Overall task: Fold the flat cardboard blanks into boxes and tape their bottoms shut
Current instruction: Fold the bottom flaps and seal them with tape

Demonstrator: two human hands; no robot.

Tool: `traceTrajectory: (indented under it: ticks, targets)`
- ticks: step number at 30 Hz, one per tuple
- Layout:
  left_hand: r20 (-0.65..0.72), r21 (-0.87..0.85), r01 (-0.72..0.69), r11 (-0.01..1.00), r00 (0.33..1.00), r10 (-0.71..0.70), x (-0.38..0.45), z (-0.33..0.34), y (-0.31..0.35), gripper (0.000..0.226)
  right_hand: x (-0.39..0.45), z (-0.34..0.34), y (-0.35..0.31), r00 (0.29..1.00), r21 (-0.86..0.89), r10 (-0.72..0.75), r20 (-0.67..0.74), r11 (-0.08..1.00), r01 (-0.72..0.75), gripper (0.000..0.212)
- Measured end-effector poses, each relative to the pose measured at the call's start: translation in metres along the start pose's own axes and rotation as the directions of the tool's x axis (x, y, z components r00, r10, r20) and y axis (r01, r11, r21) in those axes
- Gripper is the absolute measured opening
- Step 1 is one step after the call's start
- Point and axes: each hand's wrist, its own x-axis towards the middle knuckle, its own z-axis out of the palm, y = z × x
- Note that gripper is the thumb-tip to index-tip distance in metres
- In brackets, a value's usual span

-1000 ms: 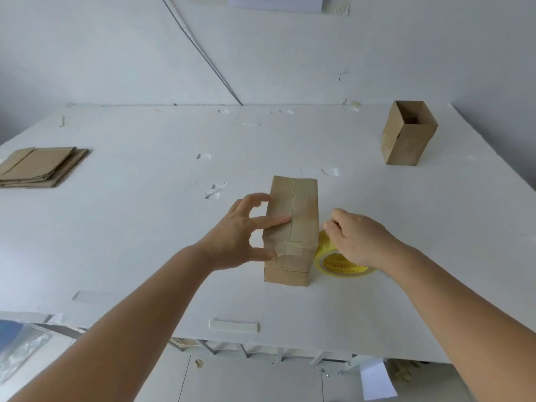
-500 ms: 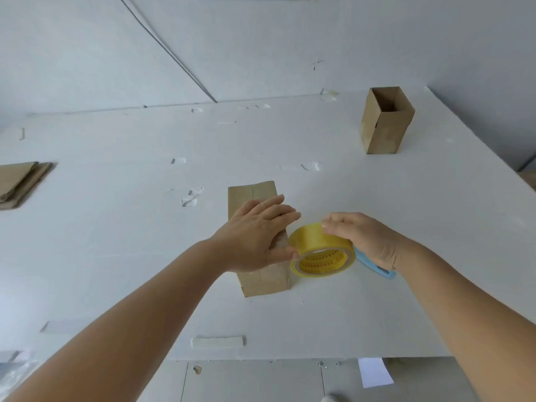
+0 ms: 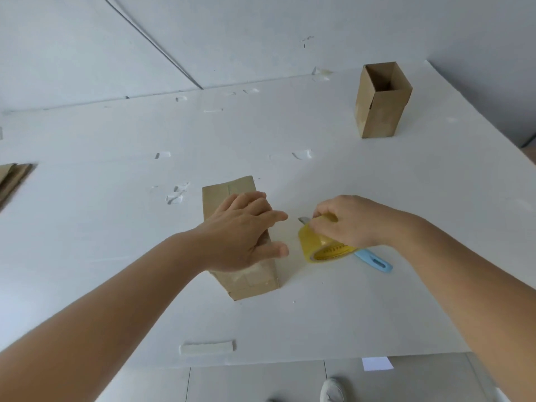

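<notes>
A folded cardboard box [image 3: 249, 278] lies on its side in the middle of the white table [image 3: 116, 227], with clear tape over its near end. My left hand [image 3: 243, 230] rests flat on top of it with straight fingers. Just to the right, my right hand [image 3: 348, 220] grips a yellow roll of tape [image 3: 322, 245] tilted on the table, and the fingertips pinch at its upper edge. A blue utility knife [image 3: 374, 260] lies under and beside the roll, with its blade tip showing by my fingers.
A finished upright box [image 3: 380, 111], open at the top, stands at the far right. A stack of flat cardboard blanks [image 3: 13, 181] lies at the left edge. Bits of used tape [image 3: 207, 347] are stuck about the table. A shoe [image 3: 332, 390] shows on the floor below the near edge.
My left hand went from gripping the box's side to lying flat on its top. My right hand lifted the tape roll from behind the box and tilted it, uncovering the blue knife.
</notes>
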Motion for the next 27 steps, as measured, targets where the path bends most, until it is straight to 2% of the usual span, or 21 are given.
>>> traceTrajectory:
  ticks: [1,4,8,12,13,15,18,20,24,27]
  targets:
    - [0.012,0.02,0.017,1.0,1.0,-0.017,0.007,-0.005,0.003,0.083,-0.001,-0.002,0.0,1.0,0.032,-0.005,0.011,0.999,0.005,0.016]
    - [0.109,0.051,0.041,0.998,0.993,-0.046,0.042,-0.018,0.016,0.053,-0.002,-0.003,-0.002,0.999,0.072,-0.005,0.044,0.997,0.002,0.012]
    - [0.373,-0.113,0.105,0.988,0.926,-0.056,0.073,-0.03,0.026,0.037,0.0,-0.006,-0.006,1.0,0.049,-0.006,0.0,0.999,0.006,0.019]
    - [0.406,-0.304,0.161,0.939,0.914,-0.025,0.082,-0.033,0.024,0.018,-0.001,-0.007,-0.004,0.997,-0.009,-0.046,-0.066,0.999,0.046,0.02]
    - [0.395,-0.331,0.167,0.929,0.918,-0.025,0.083,-0.033,0.024,0.016,-0.002,-0.007,-0.002,0.993,0.036,-0.056,-0.1,0.998,0.06,0.015]
    - [0.371,-0.365,0.175,0.914,0.928,-0.029,0.082,-0.032,0.021,0.014,-0.004,-0.008,0.006,0.972,0.238,-0.051,-0.229,0.965,0.107,0.004]
    - [0.306,-0.421,0.206,0.883,0.949,-0.076,0.077,-0.029,0.012,0.015,-0.002,-0.003,0.03,0.905,0.556,0.104,-0.413,0.816,0.16,0.019]
    - [0.236,-0.479,0.214,0.851,0.965,-0.11,0.074,-0.028,0.008,0.018,0.003,0.01,0.047,0.88,0.614,0.231,-0.415,0.785,0.084,0.024]
    - [0.184,-0.503,0.19,0.843,0.977,-0.111,0.07,-0.022,0.005,0.018,0.019,0.05,0.076,0.871,0.478,0.329,-0.363,0.869,-0.129,0.025]
    - [0.114,-0.552,0.17,0.816,0.985,-0.128,0.068,-0.018,0.004,0.018,0.021,0.075,0.09,0.911,0.162,0.292,-0.291,0.954,-0.254,0.033]
